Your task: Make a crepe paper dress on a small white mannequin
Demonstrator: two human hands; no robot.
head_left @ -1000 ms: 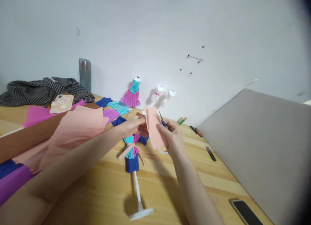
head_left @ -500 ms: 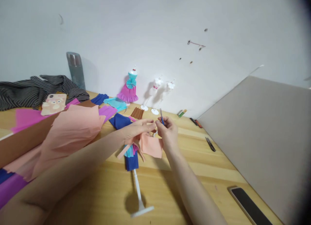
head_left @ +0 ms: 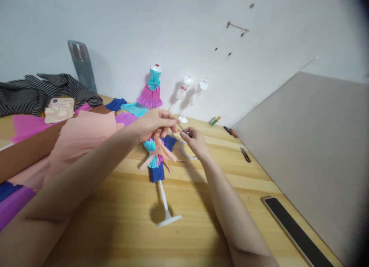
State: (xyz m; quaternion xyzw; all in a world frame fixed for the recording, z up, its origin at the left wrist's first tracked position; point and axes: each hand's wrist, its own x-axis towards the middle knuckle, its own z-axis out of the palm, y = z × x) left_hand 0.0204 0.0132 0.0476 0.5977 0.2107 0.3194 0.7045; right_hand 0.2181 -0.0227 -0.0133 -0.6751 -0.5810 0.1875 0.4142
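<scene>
My left hand (head_left: 158,125) is closed around the upper part of a small dress-form mannequin (head_left: 163,199), which is tilted with its white base towards me. The mannequin wears dark blue, turquoise and pink crepe paper. Peach crepe paper strips (head_left: 162,148) hang from under my left fingers. Pinched in my right hand (head_left: 196,141) is a slim tool (head_left: 182,129) with a metal tip and a blue part, its kind unclear. Its tip points towards my left fingertips. A white ring-shaped roll (head_left: 188,151), like tape, lies below my right hand.
Crepe paper sheets (head_left: 89,138), a patterned phone (head_left: 59,110) and a striped cloth (head_left: 70,91) lie left, near a bottle (head_left: 83,69). By the wall stand a dressed mannequin (head_left: 152,90) and two white ones (head_left: 184,86). Right are a cutter (head_left: 245,155) and a dark-screened phone (head_left: 294,224).
The peach piece that hung between my hands is out of sight there. The tool has turned from upright to pointing left. The white roll now shows more fully. The view has tilted down.
</scene>
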